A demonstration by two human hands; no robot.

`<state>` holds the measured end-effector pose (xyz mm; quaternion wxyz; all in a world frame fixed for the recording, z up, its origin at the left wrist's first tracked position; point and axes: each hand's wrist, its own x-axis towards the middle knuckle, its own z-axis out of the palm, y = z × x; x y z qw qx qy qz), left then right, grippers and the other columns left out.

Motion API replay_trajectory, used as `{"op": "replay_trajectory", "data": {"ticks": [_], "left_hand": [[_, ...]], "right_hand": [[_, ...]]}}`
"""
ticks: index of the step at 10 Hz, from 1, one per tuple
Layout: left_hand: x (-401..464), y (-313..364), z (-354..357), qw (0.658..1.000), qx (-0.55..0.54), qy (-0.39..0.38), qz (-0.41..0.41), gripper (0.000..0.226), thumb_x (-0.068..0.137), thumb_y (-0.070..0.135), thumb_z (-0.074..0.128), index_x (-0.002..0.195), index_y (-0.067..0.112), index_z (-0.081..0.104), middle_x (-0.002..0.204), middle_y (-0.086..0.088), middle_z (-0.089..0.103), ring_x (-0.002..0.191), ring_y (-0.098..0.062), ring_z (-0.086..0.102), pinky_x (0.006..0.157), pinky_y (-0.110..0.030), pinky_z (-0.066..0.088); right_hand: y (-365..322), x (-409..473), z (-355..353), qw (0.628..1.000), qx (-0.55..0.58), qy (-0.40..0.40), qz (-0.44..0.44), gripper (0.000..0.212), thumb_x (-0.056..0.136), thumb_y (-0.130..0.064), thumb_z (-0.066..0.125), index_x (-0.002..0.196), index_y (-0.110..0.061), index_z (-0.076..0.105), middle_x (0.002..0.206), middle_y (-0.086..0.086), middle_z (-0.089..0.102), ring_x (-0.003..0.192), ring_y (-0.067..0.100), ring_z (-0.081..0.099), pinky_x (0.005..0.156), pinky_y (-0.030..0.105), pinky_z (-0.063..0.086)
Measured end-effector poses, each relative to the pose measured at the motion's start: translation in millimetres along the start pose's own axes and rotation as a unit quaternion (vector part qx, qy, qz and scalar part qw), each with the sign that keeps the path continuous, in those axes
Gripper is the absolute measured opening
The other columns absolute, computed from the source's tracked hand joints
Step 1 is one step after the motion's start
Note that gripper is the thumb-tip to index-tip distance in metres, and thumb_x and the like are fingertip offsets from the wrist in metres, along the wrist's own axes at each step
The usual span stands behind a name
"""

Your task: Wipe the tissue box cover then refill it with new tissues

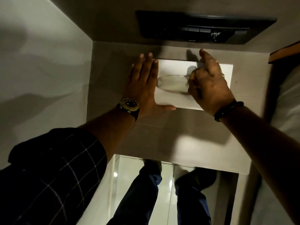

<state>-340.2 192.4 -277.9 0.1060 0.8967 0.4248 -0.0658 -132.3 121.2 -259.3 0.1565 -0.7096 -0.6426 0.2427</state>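
A white rectangular tissue box cover (175,98) lies flat on a grey wooden bedside table (162,135), its oval slot (172,83) facing up. My left hand (144,85) rests flat on the box's left end, fingers straight and thumb along the front edge. Over the right part of the slot is my right hand (209,85), with the index finger pointing away and the other fingers curled down at the opening. A small pale scrap shows beside the index finger; whether the fingers pinch a tissue is hidden.
A black control panel with buttons and a knob (203,28) is set in the wall behind the table. White bedding (40,70) lies to the left, and a wooden edge (285,52) and white fabric to the right. My legs stand on a glossy floor (167,192) below the table's front edge.
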Motion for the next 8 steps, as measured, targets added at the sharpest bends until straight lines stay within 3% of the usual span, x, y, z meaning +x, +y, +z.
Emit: {"op": "replay_trajectory", "data": {"ticks": [1, 2, 3, 4, 6, 7, 8], "left_hand": [[-1, -2, 0, 1.000, -0.002, -0.005, -0.001, 0.137, 0.056, 0.094, 0.041, 0.151, 0.001, 0.008, 0.160, -0.022, 0.006, 0.147, -0.040, 0.002, 0.119, -0.054, 0.005], [-1, -1, -1, 1.000, -0.007, -0.002, 0.001, 0.137, 0.055, 0.094, 0.039, 0.151, 0.000, 0.008, 0.159, -0.023, 0.006, 0.147, -0.040, 0.002, 0.118, -0.053, 0.004], [-1, -2, 0, 1.000, -0.007, -0.003, 0.004, 0.137, 0.056, 0.095, 0.037, 0.151, 0.000, 0.009, 0.159, -0.023, 0.006, 0.147, -0.041, 0.003, 0.118, -0.054, 0.005], [-2, -2, 0, 1.000, 0.000, -0.005, 0.003, 0.137, 0.057, 0.095, 0.037, 0.151, 0.000, 0.009, 0.159, -0.023, 0.006, 0.147, -0.041, 0.002, 0.119, -0.054, 0.005], [-1, 0, -4, 1.000, 0.009, -0.027, -0.002, 0.138, 0.055, 0.096, 0.029, 0.151, 0.001, 0.001, 0.160, -0.021, -0.001, 0.148, -0.038, -0.004, 0.119, -0.051, -0.001], [-1, 1, -8, 0.999, 0.005, -0.044, -0.012, 0.138, 0.057, 0.097, 0.032, 0.150, 0.002, -0.005, 0.160, -0.020, -0.008, 0.148, -0.036, -0.009, 0.118, -0.049, -0.006], [-12, 3, -17, 0.999, -0.016, -0.040, -0.027, 0.133, 0.063, 0.094, 0.031, 0.150, 0.002, -0.008, 0.159, -0.021, -0.011, 0.147, -0.035, -0.012, 0.116, -0.047, -0.012]], "right_hand": [[-5, -1, 5, 0.999, -0.010, 0.038, -0.002, 0.034, 0.097, -0.026, 0.041, 0.107, 0.003, 0.058, 0.150, 0.031, 0.030, 0.135, 0.048, 0.035, 0.110, 0.060, 0.032], [-7, -2, 6, 0.994, 0.076, 0.074, 0.037, 0.037, 0.098, -0.027, 0.044, 0.118, 0.002, 0.054, 0.152, 0.022, 0.029, 0.136, 0.007, 0.037, 0.113, 0.028, 0.034], [-4, -11, 0, 0.975, 0.134, 0.139, 0.108, 0.037, 0.097, -0.026, 0.046, 0.125, -0.003, 0.051, 0.150, 0.016, 0.033, 0.123, -0.009, 0.038, 0.096, 0.002, 0.028], [-3, -24, -3, 0.980, 0.090, 0.137, 0.113, 0.033, 0.097, -0.025, 0.047, 0.124, -0.007, 0.054, 0.151, 0.019, 0.031, 0.133, 0.028, 0.041, 0.102, 0.023, 0.034], [-8, -31, -9, 0.992, 0.012, 0.018, 0.122, 0.056, 0.101, -0.036, 0.044, 0.149, -0.012, 0.031, 0.161, 0.015, 0.015, 0.147, 0.031, 0.020, 0.117, 0.048, 0.029], [-16, -34, -23, 0.985, 0.055, 0.044, 0.157, 0.057, 0.100, -0.035, 0.045, 0.151, -0.016, 0.027, 0.162, 0.010, 0.014, 0.147, 0.028, 0.020, 0.118, 0.041, 0.026], [-33, -42, -54, 0.967, 0.134, 0.167, 0.138, 0.052, 0.099, -0.032, 0.050, 0.145, -0.010, 0.039, 0.155, 0.014, 0.030, 0.143, 0.026, 0.030, 0.112, 0.023, 0.021]]}}
